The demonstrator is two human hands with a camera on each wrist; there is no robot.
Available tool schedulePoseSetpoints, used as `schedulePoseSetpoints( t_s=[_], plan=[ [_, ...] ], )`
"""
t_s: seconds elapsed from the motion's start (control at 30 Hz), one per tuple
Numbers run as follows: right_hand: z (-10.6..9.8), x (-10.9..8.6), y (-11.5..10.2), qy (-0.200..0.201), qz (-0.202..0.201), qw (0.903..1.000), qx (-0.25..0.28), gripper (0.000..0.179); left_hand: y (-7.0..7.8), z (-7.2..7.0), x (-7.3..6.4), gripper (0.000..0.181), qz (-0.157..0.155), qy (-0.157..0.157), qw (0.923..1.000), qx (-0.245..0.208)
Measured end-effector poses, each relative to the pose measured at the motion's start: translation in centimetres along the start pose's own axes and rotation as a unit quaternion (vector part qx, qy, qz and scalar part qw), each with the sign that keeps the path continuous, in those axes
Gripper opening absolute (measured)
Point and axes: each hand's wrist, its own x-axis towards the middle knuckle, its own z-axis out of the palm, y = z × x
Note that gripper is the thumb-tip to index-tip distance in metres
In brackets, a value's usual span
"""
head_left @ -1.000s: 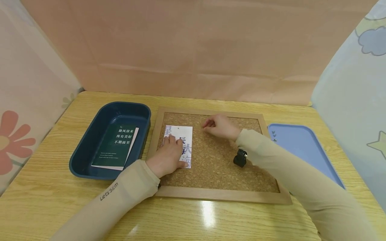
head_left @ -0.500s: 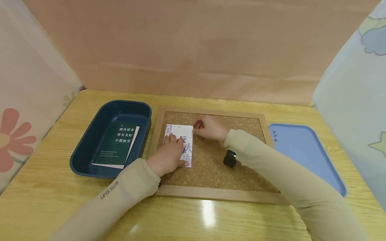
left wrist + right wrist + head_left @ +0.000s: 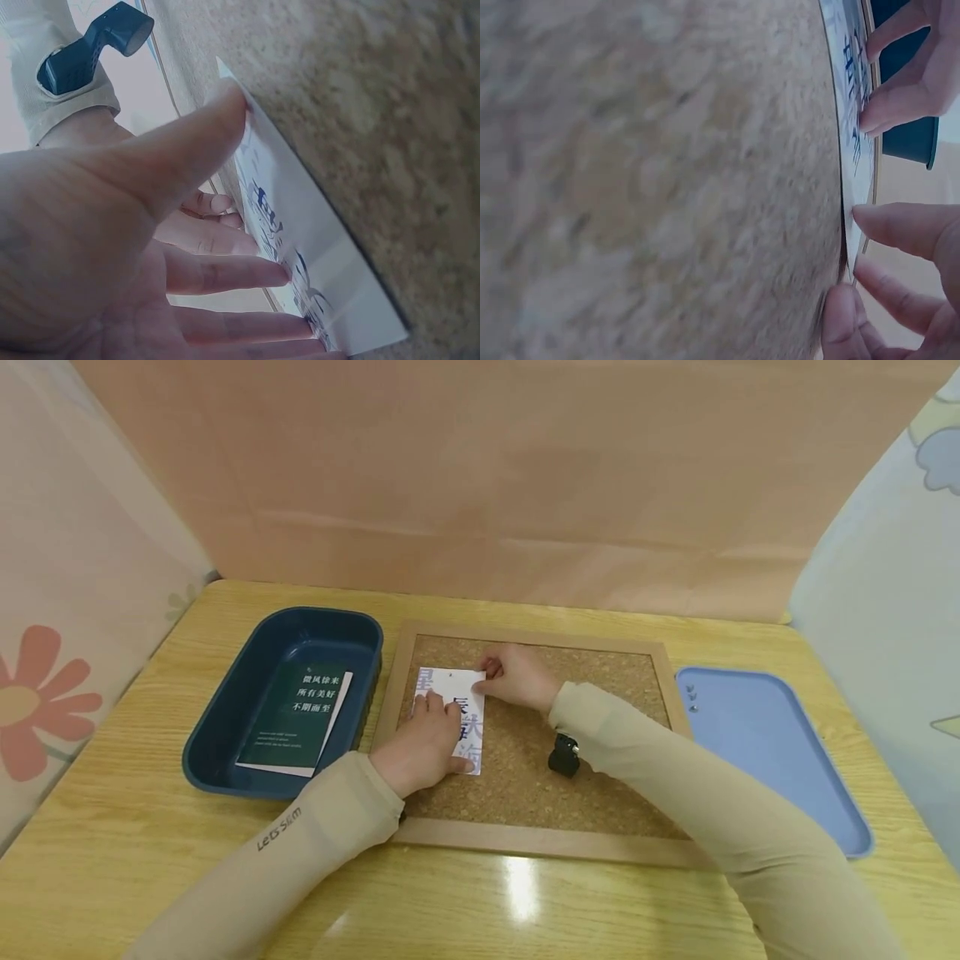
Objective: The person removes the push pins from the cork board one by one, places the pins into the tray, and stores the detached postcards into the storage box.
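A white card (image 3: 472, 731) with dark and pale purple characters lies on the left part of the framed cork board (image 3: 555, 793). Near its top edge is a small dark mark. My left hand (image 3: 422, 742) rests on the card with fingers spread, its thumb along the lower right edge. At the upper right corner, my right hand (image 3: 519, 677) pinches the card. In the right wrist view, the thumb (image 3: 900, 225) lies on the card's face, the index fingertip (image 3: 877, 281) is right at its end, and other curled fingers touch the cork.
A dark blue bin (image 3: 281, 785) stands to the left, holding a green booklet (image 3: 288, 727) over a pale sheet. On the right is a light blue tray (image 3: 757, 735) with several small metallic pieces (image 3: 692, 697) near its left edge. An orange-brown sheet (image 3: 495, 485) hangs behind.
My right hand has moved left across the cork to the card's upper right corner. My left hand has stayed on the card. The whole view has shifted slightly.
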Motion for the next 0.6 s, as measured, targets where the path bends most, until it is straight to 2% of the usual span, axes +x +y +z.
schedulePoseSetpoints(
  t_s=[0.27, 0.47, 0.6],
  plan=[
    [0.3, 0.0, -1.0, 0.004, 0.006, 0.9994, -0.035, 0.038, 0.2, -0.1, 0.1, 0.070, 0.002, -0.006, 1.0000, -0.008],
    [0.5, -0.1, -1.7, -0.008, 0.022, 0.9989, -0.040, 0.038, 0.4, 0.2, 0.1, 0.071, -0.002, -0.008, 1.0000, 0.001],
    [0.7, 0.2, -1.7, -0.017, 0.015, 0.9989, -0.041, 0.040, 0.4, 0.2, 0.3, 0.071, -0.009, -0.011, 0.9999, 0.007]
  ],
)
